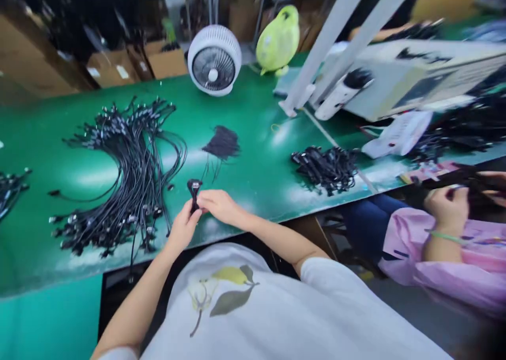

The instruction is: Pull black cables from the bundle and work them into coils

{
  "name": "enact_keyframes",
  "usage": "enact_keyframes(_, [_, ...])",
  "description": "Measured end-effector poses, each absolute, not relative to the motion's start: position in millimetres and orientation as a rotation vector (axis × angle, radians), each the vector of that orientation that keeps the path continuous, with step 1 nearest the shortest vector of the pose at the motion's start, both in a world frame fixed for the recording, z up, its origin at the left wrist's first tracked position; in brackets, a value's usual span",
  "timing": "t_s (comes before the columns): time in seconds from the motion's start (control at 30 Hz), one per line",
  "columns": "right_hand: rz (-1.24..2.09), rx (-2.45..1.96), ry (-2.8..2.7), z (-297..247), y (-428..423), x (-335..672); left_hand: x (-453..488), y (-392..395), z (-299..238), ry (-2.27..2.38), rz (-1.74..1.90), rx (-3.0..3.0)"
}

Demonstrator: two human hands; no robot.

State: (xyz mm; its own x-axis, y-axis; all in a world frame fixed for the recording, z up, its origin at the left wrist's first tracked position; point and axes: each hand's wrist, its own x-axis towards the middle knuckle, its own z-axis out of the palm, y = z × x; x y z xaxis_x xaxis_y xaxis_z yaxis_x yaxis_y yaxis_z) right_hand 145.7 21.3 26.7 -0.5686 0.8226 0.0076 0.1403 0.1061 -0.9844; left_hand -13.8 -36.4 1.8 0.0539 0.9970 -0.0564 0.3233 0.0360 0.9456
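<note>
Over the front part of the green table, my left hand [184,224] and my right hand [219,206] meet around a folded black cable [194,187]. Its plug end, with a bit of bright metal, sticks up above my fingers. My left fingers wrap its lower part, while my right fingertips pinch it from the side. Just beyond lies a small pile of thin black ties [222,142]. A large fanned bundle of black cables [136,165] spreads to the left. To the right sits a heap of folded black cables [326,167].
A white fan [214,59] and a yellow-green plush toy [278,41] stand at the back of the green table [253,183]. White posts [316,54] rise at the right, near a white bottle [342,94]. A co-worker in a pink top [446,260] sits at the right.
</note>
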Motion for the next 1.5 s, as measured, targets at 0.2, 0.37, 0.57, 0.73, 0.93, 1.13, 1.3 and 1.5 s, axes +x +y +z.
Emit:
enact_keyframes(0.2, [2.374,-0.741,-1.002,19.2,7.2,148.2,-11.9,-51.5,16.2,1.474,0.876,1.573])
enact_keyframes(0.37, [1.797,-1.011,-1.51,22.4,11.5,168.1,-11.1,-51.2,20.4,1.2,0.937,1.151])
enact_keyframes(0.57, [1.615,-0.999,-1.346,26.0,29.2,173.3,-5.9,-49.3,20.1,1.08,0.928,0.962])
enact_keyframes(0.73, [1.702,-0.94,-1.169,23.5,26.4,159.7,-2.4,-49.5,20.4,1.117,0.955,0.88])
enact_keyframes(0.93, [1.619,-1.014,-1.115,-2.8,23.3,145.8,7.8,-42.0,8.3,1.083,0.993,0.804])
enact_keyframes(1.13, [1.552,-1.139,-0.845,-25.4,42.1,158.2,8.1,-43.7,7.0,0.941,0.841,0.578])
enact_keyframes(1.3, [1.611,-1.134,-0.768,-22.0,46.7,167.5,9.1,-43.5,4.1,0.964,0.824,0.612])
enact_keyframes(1.5, [1.724,-1.043,-0.63,-17.2,42.4,164.2,20.3,-37.8,-1.4,0.963,0.872,0.649])
